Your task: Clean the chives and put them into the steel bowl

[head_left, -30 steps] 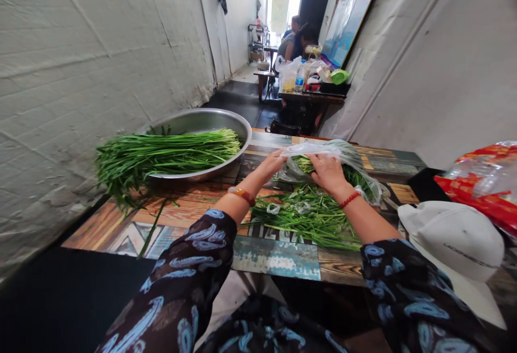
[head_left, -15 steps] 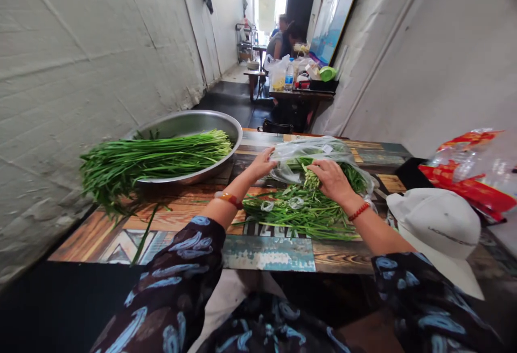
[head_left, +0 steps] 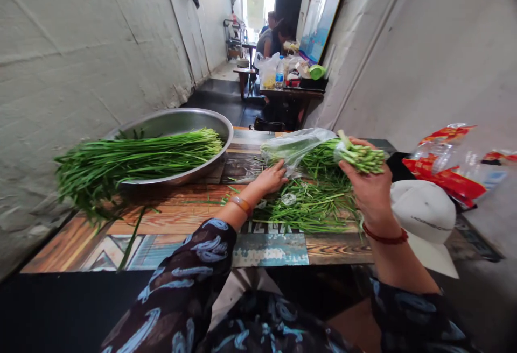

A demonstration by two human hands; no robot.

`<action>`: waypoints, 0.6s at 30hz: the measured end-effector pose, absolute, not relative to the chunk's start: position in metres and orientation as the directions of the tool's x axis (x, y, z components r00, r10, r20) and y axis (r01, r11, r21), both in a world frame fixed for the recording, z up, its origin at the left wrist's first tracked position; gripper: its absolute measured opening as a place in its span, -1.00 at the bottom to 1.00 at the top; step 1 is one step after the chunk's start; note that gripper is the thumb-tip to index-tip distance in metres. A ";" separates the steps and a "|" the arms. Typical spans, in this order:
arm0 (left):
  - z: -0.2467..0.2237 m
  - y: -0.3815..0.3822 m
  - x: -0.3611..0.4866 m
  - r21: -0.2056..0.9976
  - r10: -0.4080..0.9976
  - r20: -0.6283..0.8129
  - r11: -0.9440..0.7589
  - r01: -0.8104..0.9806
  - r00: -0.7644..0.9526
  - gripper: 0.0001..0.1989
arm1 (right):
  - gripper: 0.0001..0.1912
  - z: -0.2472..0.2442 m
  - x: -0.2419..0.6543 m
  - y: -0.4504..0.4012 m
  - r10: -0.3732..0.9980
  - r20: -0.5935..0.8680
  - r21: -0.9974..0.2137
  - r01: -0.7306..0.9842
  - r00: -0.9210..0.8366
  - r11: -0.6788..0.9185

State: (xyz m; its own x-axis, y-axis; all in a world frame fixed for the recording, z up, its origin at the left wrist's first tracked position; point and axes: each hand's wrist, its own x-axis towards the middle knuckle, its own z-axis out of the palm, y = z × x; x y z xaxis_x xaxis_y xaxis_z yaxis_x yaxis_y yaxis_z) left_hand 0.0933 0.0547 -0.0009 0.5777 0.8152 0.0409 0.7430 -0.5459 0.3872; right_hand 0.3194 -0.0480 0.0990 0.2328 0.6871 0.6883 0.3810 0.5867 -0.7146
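Observation:
My right hand (head_left: 369, 186) is wrapped round a bundle of green stalks (head_left: 361, 156), its pale cut ends toward the right, raised at the mouth of a clear plastic bag (head_left: 301, 146). The leafy part of the bundle trails left into or behind the bag. My left hand (head_left: 272, 177) is at the bag's lower left edge; whether its fingers pinch the plastic is unclear. Loose green stalks (head_left: 307, 210) lie spread on the table below the bag. At the left, a large metal basin (head_left: 173, 118) holds a thick pile of long green stalks (head_left: 161, 159) that hang over its rim.
A white cap (head_left: 422, 207) and red-and-clear packaging (head_left: 444, 173) are at the right of the patterned wooden table (head_left: 270, 248). Another table (head_left: 291, 93) with bags and a bottle stands beyond, with people seated behind. Walls rise on both sides.
My right hand has lifted the bundle up and to the right. My left hand has moved slightly down along the bag's left side. The view has shifted slightly.

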 end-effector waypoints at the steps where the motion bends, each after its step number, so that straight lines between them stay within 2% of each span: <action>1: 0.000 0.058 0.094 0.397 0.823 0.042 -0.535 0.746 0.567 -0.62 | -0.54 0.106 0.316 -0.055 0.667 0.683 -0.730 0.293 0.298 0.617; 4: 0.005 0.065 0.094 0.430 0.842 0.054 -0.504 0.749 0.536 -0.66 | -0.55 0.130 0.305 -0.078 0.602 0.687 -0.697 0.136 0.407 0.704; 9: 0.014 0.042 0.081 0.446 0.836 0.031 -0.502 0.741 0.547 -0.67 | -0.62 0.162 0.292 -0.112 0.570 0.701 -0.654 0.069 0.429 0.753; 11: 0.015 0.015 0.071 0.444 0.816 0.044 -0.532 0.721 0.576 -0.55 | -0.65 0.166 0.289 -0.117 0.578 0.707 -0.646 0.040 0.408 0.762; 13: 0.012 -0.018 0.061 0.432 0.779 0.067 -0.586 0.686 0.623 -0.34 | -0.67 0.165 0.288 -0.116 0.611 0.680 -0.666 -0.006 0.405 0.746; 15: 0.006 -0.050 0.056 0.353 0.686 0.088 -0.699 0.622 0.722 -0.13 | -0.69 0.160 0.287 -0.112 0.662 0.624 -0.707 -0.061 0.415 0.704; 16: 0.002 -0.063 0.056 0.314 0.659 0.068 -0.726 0.611 0.749 -0.10 | -0.70 0.157 0.286 -0.110 0.691 0.593 -0.726 -0.097 0.414 0.681; 18: -0.008 -0.078 0.060 0.240 0.668 0.042 -0.728 0.642 0.743 -0.24 | -0.70 0.151 0.283 -0.105 0.749 0.530 -0.752 -0.186 0.398 0.632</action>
State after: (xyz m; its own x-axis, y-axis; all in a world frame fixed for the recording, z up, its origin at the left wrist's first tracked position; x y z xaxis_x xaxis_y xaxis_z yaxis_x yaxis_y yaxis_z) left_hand 0.0602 -0.0783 -0.0077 0.7426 0.6684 0.0416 0.6420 -0.7283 0.2397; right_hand 0.2835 -0.1054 0.1512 0.3979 0.7487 0.5303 -0.1863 0.6319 -0.7523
